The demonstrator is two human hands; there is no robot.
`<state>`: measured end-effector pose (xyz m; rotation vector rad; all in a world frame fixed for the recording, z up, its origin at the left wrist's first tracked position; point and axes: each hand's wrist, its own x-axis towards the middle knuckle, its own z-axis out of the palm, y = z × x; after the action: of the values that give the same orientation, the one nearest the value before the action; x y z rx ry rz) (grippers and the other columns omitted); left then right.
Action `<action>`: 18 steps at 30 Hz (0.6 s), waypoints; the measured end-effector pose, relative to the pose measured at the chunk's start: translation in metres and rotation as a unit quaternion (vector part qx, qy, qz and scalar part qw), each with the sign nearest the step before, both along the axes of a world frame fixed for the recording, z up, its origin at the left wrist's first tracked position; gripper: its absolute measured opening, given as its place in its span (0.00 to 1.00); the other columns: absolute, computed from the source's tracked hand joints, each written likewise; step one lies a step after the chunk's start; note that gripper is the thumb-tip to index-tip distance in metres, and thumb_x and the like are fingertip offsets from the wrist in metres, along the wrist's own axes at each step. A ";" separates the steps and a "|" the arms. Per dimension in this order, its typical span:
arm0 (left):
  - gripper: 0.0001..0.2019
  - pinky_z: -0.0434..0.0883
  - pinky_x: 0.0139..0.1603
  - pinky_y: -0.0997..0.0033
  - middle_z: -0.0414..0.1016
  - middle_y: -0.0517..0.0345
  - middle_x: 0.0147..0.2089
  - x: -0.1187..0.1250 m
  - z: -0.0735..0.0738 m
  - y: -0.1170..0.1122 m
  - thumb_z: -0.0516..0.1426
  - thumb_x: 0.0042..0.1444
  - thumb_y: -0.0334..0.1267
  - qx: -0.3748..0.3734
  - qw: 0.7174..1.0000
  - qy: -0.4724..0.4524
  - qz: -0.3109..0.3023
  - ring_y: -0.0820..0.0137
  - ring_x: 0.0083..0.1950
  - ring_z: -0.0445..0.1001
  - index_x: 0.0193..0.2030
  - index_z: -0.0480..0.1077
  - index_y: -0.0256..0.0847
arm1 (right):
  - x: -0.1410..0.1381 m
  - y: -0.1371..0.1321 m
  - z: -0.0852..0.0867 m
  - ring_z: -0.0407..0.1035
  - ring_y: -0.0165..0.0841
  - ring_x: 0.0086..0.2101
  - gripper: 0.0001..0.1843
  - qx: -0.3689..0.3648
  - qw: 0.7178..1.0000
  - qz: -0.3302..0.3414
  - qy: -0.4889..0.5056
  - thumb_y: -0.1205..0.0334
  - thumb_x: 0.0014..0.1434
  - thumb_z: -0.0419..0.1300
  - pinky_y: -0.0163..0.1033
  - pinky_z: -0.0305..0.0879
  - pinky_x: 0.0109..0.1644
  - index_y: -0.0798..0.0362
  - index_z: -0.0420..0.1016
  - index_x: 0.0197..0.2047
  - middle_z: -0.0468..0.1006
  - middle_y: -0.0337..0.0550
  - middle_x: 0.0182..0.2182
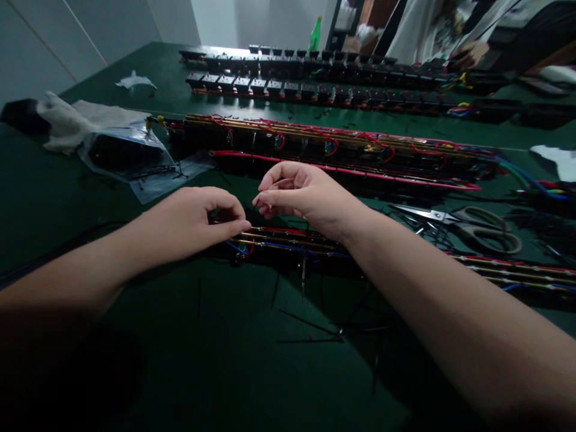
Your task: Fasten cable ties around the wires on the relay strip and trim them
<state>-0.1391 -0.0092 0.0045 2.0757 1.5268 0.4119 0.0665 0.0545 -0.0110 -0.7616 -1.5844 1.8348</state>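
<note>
A long dark assembly (279, 243) with brass-coloured rods and red and blue wires lies across the table in front of me. Over its left end is my left hand (198, 219), thumb and index finger pinched together at the rods. Whatever is between those fingertips is hidden. My right hand (297, 192) hovers just above and behind the same end, its fingers curled in towards the thumb. I cannot make out what it holds, if anything. Thin black cable ties (310, 327) lie along the near side of the assembly, and one pale tie (303, 276) hangs from it.
Scissors (468, 225) lie beyond my right forearm, beside a pile of black ties (544, 231). A similar wired assembly (333, 141) and rows of black blocks (306, 90) stretch behind. At left are a clear bag (130, 150) and a cloth glove (85, 120). A green bottle (315, 35) stands far back.
</note>
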 end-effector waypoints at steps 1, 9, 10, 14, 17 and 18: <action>0.15 0.66 0.35 0.70 0.79 0.62 0.32 0.000 0.000 0.000 0.58 0.56 0.51 0.002 1.000 -0.001 0.001 0.69 0.33 0.74 0.33 0.78 0.43 | 0.000 0.000 0.000 0.75 0.26 0.27 0.08 0.001 1.000 -0.001 0.006 0.74 0.55 0.65 0.32 0.74 0.35 0.55 0.71 0.32 0.79 0.37 0.26; 0.16 0.66 0.36 0.70 0.77 0.61 0.32 -0.002 0.004 0.001 0.59 0.57 0.54 0.025 0.999 0.037 0.027 0.70 0.32 0.71 0.39 0.77 0.43 | 0.000 0.001 -0.002 0.72 0.24 0.26 0.09 0.051 0.997 -0.062 0.014 0.75 0.54 0.65 0.30 0.70 0.34 0.54 0.70 0.32 0.76 0.35 0.25; 0.16 0.67 0.36 0.70 0.77 0.61 0.32 -0.002 0.004 0.001 0.59 0.57 0.54 0.025 0.999 0.036 0.025 0.70 0.32 0.71 0.38 0.77 0.43 | 0.000 0.002 -0.002 0.72 0.24 0.26 0.09 0.057 0.996 -0.066 0.008 0.74 0.54 0.66 0.30 0.70 0.34 0.54 0.70 0.32 0.76 0.35 0.25; 0.14 0.67 0.37 0.70 0.77 0.61 0.31 -0.001 0.003 0.001 0.60 0.56 0.52 0.028 0.999 0.035 0.015 0.71 0.31 0.71 0.37 0.77 0.43 | -0.001 0.001 -0.001 0.72 0.25 0.28 0.09 0.087 0.994 -0.068 -0.013 0.74 0.54 0.65 0.32 0.71 0.35 0.54 0.69 0.31 0.77 0.36 0.26; 0.13 0.67 0.37 0.70 0.76 0.61 0.31 -0.001 0.002 0.001 0.61 0.56 0.50 0.025 0.999 0.034 0.006 0.71 0.31 0.70 0.38 0.77 0.43 | -0.001 0.000 -0.001 0.72 0.25 0.27 0.10 0.107 0.992 -0.064 -0.017 0.75 0.53 0.65 0.32 0.70 0.34 0.54 0.69 0.31 0.76 0.36 0.26; 0.13 0.67 0.37 0.70 0.76 0.61 0.31 -0.001 0.002 0.001 0.61 0.56 0.50 0.024 0.999 0.035 0.005 0.71 0.31 0.70 0.37 0.77 0.43 | -0.001 0.000 -0.001 0.71 0.25 0.27 0.10 0.110 0.992 -0.062 -0.018 0.76 0.53 0.65 0.32 0.70 0.34 0.54 0.69 0.31 0.76 0.36 0.25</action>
<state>-0.1403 -0.0084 0.0061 2.1413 1.5828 0.3876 0.0652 0.0548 -0.0117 -0.7764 -1.6876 1.5369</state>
